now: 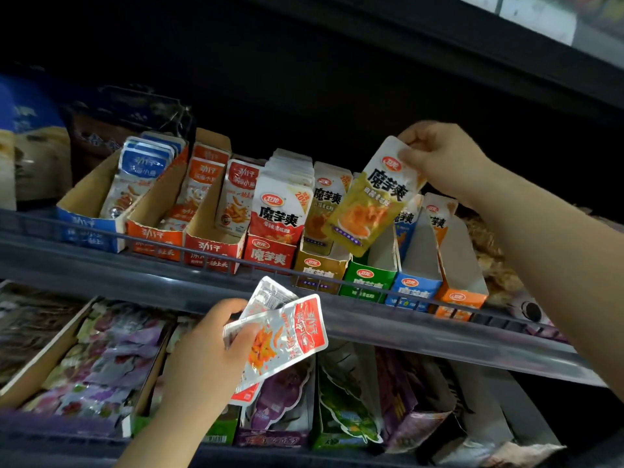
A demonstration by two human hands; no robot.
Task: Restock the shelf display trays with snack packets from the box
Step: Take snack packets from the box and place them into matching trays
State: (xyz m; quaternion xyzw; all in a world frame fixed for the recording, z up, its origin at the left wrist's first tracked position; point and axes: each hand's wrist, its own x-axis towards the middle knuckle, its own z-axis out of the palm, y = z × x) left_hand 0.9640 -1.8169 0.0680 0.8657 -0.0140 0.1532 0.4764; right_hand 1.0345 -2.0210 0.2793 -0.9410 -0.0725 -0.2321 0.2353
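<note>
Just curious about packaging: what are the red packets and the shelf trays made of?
The red packets in the left hand look like glossy foil-lined plastic film: silvery glare, crinkles. The shelf trays look like printed cardboard: matte brown insides.

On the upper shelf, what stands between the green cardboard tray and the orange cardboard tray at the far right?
A blue cardboard tray stands there, between the green cardboard tray and the orange cardboard tray, as the head view shows.

Trays (270, 256) stand side by side on the shelf (405, 336), packets (280, 201) inside.
</note>
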